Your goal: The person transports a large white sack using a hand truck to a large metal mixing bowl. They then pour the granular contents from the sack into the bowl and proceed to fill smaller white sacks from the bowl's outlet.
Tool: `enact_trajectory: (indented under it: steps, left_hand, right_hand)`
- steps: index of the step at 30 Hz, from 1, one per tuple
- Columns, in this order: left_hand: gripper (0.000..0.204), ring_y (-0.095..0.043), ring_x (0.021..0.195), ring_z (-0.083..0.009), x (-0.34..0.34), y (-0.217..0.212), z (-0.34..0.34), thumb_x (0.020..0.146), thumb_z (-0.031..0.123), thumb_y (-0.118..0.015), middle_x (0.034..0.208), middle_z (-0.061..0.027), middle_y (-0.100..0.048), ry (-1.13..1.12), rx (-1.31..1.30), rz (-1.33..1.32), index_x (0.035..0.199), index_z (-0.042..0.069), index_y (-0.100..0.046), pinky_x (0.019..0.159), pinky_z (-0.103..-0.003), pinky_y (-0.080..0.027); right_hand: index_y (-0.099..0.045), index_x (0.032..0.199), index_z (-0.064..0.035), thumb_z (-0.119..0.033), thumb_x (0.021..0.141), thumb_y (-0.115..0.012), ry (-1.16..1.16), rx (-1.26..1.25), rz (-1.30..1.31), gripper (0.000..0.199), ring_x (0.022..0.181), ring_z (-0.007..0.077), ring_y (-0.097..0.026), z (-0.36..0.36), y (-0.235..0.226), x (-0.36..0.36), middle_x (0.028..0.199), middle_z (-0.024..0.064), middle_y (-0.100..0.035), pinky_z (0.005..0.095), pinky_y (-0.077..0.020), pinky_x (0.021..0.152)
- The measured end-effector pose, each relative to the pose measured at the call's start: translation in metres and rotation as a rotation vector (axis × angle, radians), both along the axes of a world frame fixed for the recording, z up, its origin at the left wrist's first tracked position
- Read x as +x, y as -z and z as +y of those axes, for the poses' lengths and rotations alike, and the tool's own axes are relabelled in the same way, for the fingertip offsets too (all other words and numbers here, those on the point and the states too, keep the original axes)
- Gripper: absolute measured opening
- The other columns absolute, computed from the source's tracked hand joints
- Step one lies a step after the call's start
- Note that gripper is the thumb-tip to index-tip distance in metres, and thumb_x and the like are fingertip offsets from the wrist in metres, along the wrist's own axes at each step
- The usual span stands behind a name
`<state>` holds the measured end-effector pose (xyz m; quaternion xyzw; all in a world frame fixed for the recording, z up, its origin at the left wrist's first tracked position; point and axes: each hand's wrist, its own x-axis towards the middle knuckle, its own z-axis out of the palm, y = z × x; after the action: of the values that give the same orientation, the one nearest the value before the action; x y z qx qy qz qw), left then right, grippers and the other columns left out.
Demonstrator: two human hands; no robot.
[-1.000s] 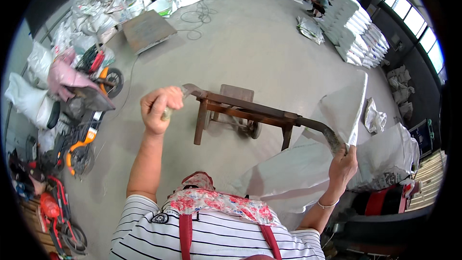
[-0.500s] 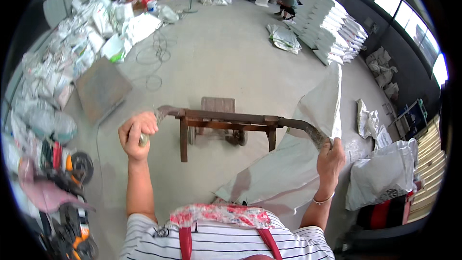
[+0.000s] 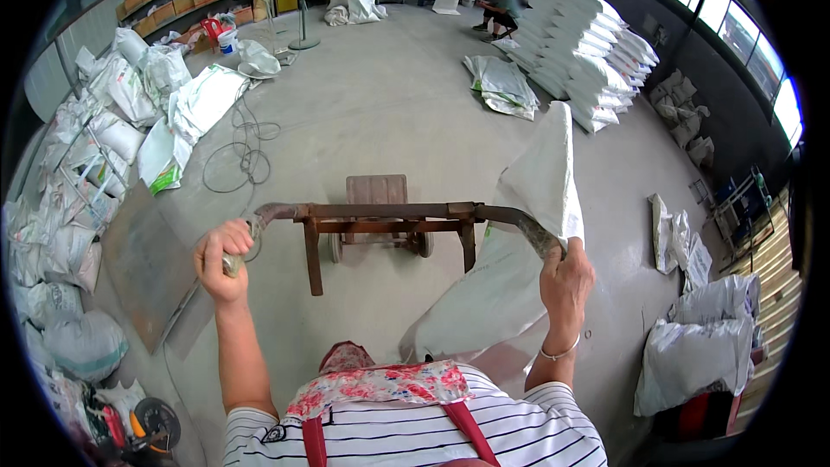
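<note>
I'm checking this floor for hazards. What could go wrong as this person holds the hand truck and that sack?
The right hand grips both a handle of the rusty hand truck and an empty white sack, so the grip might slip. The sack hangs low and could catch underfoot. A loose cable coils on the floor ahead, where the wheels might snag it.

Bare concrete floor [image 3: 398,112] lay open ahead of the hand cart [image 3: 380,220], up to the far shelves. Left of the cart: a flat board [image 3: 143,264] on the floor, loose cable loops [image 3: 242,156], and piled sacks [image 3: 78,173] blocked that side. Right of the cart, a white sack [image 3: 527,242] stood touching its handle; beyond it, stacked bags [image 3: 588,52] and floor sacks [image 3: 700,355] narrowed the passage.
</note>
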<state>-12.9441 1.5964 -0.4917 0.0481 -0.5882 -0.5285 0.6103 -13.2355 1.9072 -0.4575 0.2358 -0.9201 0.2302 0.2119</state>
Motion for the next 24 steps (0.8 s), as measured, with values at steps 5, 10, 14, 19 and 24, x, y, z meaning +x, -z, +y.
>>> enact_trajectory:
  steps: [5, 10, 14, 19, 24]
  left_hand:
    - [0.032, -0.042, 0.054, -0.0191, -0.116, 0.011, -0.186, 0.087, 0.016, -0.035, 0.054, -0.0070, -0.044, 0.081, -0.003, 0.119, 0.058, 0.005, -0.039, 0.062, -0.034, -0.035]
    - [0.032, -0.042, 0.054, -0.0197, -0.231, 0.028, -0.367, 0.088, 0.015, -0.035, 0.055, -0.0081, -0.045, 0.128, 0.028, 0.127, 0.057, 0.004, -0.039, 0.062, -0.034, -0.035]
    - [0.033, -0.041, 0.053, -0.0195, -0.356, 0.018, -0.498, 0.088, 0.014, -0.035, 0.055, -0.0085, -0.045, 0.162, 0.069, 0.108, 0.057, 0.003, -0.039, 0.061, -0.034, -0.035]
    - [0.035, -0.041, 0.054, -0.0185, -0.485, 0.025, -0.632, 0.090, 0.015, -0.035, 0.054, -0.0078, -0.045, 0.221, 0.041, 0.117, 0.057, 0.004, -0.039, 0.057, -0.033, -0.033]
    - [0.035, -0.041, 0.054, -0.0180, -0.632, 0.026, -0.770, 0.089, 0.016, -0.037, 0.054, -0.0072, -0.045, 0.202, 0.058, 0.104, 0.057, 0.004, -0.040, 0.058, -0.033, -0.034]
  right_hand:
    - [-0.044, 0.071, -0.0020, -0.012, 0.080, -0.051, -0.021, -0.112, 0.165, 0.015, 0.053, 0.0392, -0.049, -0.171, 0.007, -0.093, 0.058, 0.0203, -0.049, 0.0435, -0.0384, 0.049]
    - [-0.046, 0.073, -0.0021, -0.011, 0.078, -0.049, 0.092, -0.108, 0.108, 0.011, 0.055, 0.0415, -0.050, -0.329, 0.035, -0.183, 0.061, 0.0219, -0.052, 0.0470, -0.0394, 0.052]
    - [-0.046, 0.074, -0.0009, -0.011, 0.079, -0.048, 0.118, -0.120, 0.078, 0.011, 0.059, 0.0420, -0.051, -0.459, 0.027, -0.298, 0.063, 0.0216, -0.052, 0.0459, -0.0397, 0.054]
    - [-0.047, 0.072, -0.0005, -0.014, 0.077, -0.048, 0.259, -0.164, 0.079, 0.014, 0.059, 0.0390, -0.052, -0.594, 0.036, -0.430, 0.063, 0.0203, -0.054, 0.0448, -0.0404, 0.056]
    - [-0.049, 0.075, -0.0009, -0.015, 0.077, -0.048, 0.276, -0.272, 0.089, 0.014, 0.061, 0.0392, -0.053, -0.733, 0.041, -0.573, 0.064, 0.0205, -0.055, 0.0443, -0.0417, 0.058]
